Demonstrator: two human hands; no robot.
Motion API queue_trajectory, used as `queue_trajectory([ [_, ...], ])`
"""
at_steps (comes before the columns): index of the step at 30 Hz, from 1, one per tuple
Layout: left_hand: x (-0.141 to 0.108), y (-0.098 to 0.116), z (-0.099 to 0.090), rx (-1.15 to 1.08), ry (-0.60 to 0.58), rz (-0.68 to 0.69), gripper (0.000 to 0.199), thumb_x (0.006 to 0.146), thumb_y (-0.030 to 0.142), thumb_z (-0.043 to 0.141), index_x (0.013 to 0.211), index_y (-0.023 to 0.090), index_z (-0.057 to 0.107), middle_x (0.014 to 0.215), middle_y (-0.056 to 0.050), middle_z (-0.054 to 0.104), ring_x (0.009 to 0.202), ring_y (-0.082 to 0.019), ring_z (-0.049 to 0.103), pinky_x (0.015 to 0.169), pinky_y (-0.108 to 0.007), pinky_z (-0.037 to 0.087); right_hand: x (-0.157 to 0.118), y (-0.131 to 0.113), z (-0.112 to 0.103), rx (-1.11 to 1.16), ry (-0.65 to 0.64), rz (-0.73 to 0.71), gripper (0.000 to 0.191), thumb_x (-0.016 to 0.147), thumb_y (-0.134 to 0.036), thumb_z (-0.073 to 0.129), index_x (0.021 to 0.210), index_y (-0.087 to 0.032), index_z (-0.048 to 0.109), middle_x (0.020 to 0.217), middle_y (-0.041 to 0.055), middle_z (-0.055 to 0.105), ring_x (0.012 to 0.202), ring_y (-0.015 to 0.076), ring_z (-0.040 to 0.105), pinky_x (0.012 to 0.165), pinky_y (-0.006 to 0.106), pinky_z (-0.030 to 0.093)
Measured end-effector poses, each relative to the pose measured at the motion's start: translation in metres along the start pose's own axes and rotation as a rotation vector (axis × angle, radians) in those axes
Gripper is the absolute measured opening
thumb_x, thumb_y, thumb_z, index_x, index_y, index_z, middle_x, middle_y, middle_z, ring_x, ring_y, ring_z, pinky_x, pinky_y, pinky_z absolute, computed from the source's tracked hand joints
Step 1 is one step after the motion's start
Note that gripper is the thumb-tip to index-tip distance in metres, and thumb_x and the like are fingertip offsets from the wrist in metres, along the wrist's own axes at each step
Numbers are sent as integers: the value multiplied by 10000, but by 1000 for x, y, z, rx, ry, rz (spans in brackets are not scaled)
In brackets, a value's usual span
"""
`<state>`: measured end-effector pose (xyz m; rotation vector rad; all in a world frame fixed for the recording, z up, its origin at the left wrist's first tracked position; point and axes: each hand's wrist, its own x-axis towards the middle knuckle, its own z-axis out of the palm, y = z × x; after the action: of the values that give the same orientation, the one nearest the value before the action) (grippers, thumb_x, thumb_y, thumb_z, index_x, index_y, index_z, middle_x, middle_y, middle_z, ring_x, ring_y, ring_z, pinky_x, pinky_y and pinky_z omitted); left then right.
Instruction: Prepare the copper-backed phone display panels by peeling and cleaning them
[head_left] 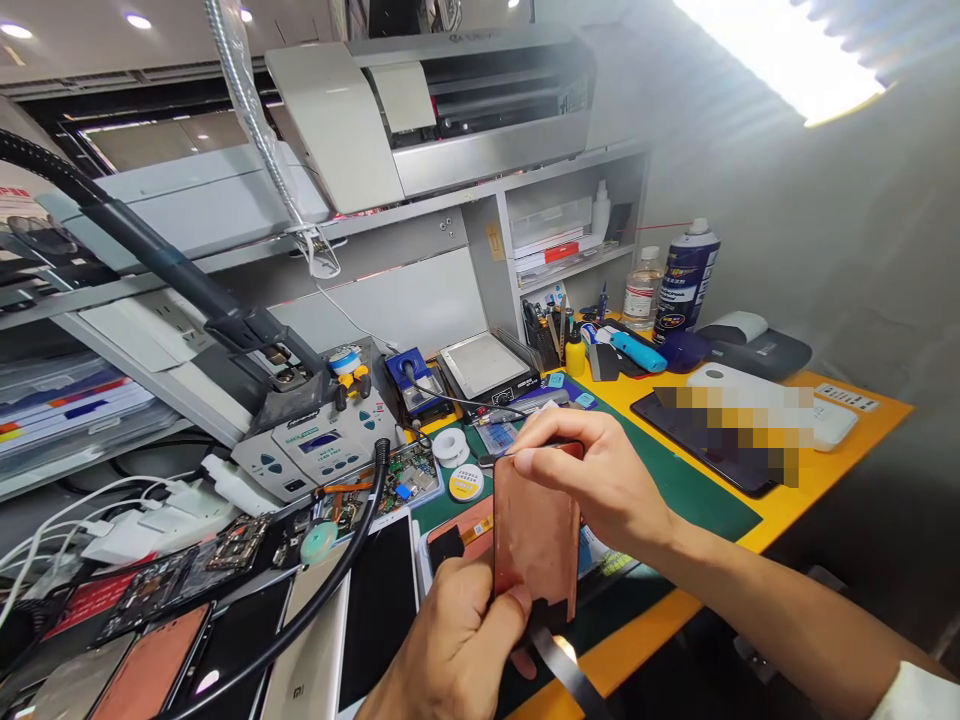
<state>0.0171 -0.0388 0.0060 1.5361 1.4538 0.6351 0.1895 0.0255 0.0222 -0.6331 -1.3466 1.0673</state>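
Both hands grip the copper-faced panel [536, 530], which is held tilted above the green mat [675, 490]. The left hand [469, 630] clamps its lower left corner under the thumb; the right hand [581, 470] pinches its top edge. The work looks to be partway along: the panel is a separate piece, while a pinkish case [448, 522] lies on the mat, partly hidden behind it, and no joining of the two shows. How much is left cannot be told.

Just beyond the mat's far edge, a black holder [546, 350] contains upright tools. Past its far right side stand a clear bottle [642, 295], seemingly of colourless liquid, and a spray can [686, 285] whose contents are hidden. Beside the mat's far left, a tray [441, 487] holds circuit boards [405, 487].
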Motion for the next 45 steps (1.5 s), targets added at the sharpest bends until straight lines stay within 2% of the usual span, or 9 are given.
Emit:
queue_trajectory([
  [4, 0, 6, 0, 5, -49, 12, 351, 865, 430, 470, 622, 202, 580, 700, -34, 504, 660, -168, 505, 637, -278, 466, 2, 2, 0, 18, 3, 6, 110, 788, -162, 708, 687, -196, 734, 731, -24, 715, 702, 101, 615, 656, 179, 471],
  [7, 1, 3, -1, 29, -69, 18, 354, 888, 433, 442, 640, 213, 566, 723, -43, 536, 686, -176, 514, 631, -279, 460, 3, 1, 1, 49, 13, 43, 125, 772, -147, 699, 658, -192, 724, 696, -30, 702, 672, 92, 594, 636, 172, 458],
  [11, 4, -12, -4, 132, -105, 76, 383, 933, 427, 401, 689, 206, 597, 744, -85, 615, 852, -227, 555, 719, -311, 448, 4, 1, 1, 31, 24, 70, 154, 779, -159, 669, 635, -181, 719, 665, -26, 682, 635, 91, 554, 614, 185, 436],
  [14, 7, -22, -5, 145, -134, 70, 412, 953, 446, 381, 729, 189, 611, 808, -107, 636, 880, -234, 577, 732, -324, 455, 4, 2, -1, 45, 11, 67, 164, 799, -189, 639, 668, -173, 737, 671, -13, 678, 620, 96, 532, 588, 201, 419],
  [17, 7, -21, -5, 144, -153, 74, 412, 955, 442, 383, 714, 189, 601, 797, -106, 623, 896, -238, 578, 723, -317, 465, 3, 2, -2, 48, -5, 56, 156, 810, -223, 662, 679, -168, 725, 677, -9, 669, 617, 97, 525, 580, 202, 416],
  [24, 2, -4, -1, 31, -83, 23, 375, 903, 455, 452, 656, 200, 572, 748, -48, 529, 690, -171, 520, 636, -271, 487, 1, -4, -1, -80, -20, -22, 179, 833, -243, 701, 673, -165, 679, 683, -5, 653, 662, 115, 557, 629, 212, 457],
  [31, 2, -12, -3, 71, -79, 6, 336, 901, 441, 468, 700, 196, 581, 797, -45, 529, 708, -179, 527, 679, -308, 459, -1, -5, -1, -113, -51, -105, 146, 862, -212, 669, 722, -172, 681, 722, 20, 675, 688, 146, 596, 648, 254, 488],
  [37, 4, -22, -2, 96, -55, 3, 342, 908, 453, 464, 730, 187, 583, 866, -75, 563, 756, -196, 549, 708, -334, 464, -3, -5, -2, -152, -46, -133, 59, 822, -151, 669, 781, -172, 706, 770, 23, 713, 726, 146, 644, 671, 238, 519],
  [45, 3, -21, -3, 83, -59, 12, 359, 904, 459, 481, 728, 175, 613, 906, -96, 582, 774, -204, 552, 715, -342, 458, -2, -4, -2, -146, -64, -152, 61, 837, -153, 670, 782, -174, 687, 777, 21, 707, 730, 143, 642, 675, 237, 516],
])
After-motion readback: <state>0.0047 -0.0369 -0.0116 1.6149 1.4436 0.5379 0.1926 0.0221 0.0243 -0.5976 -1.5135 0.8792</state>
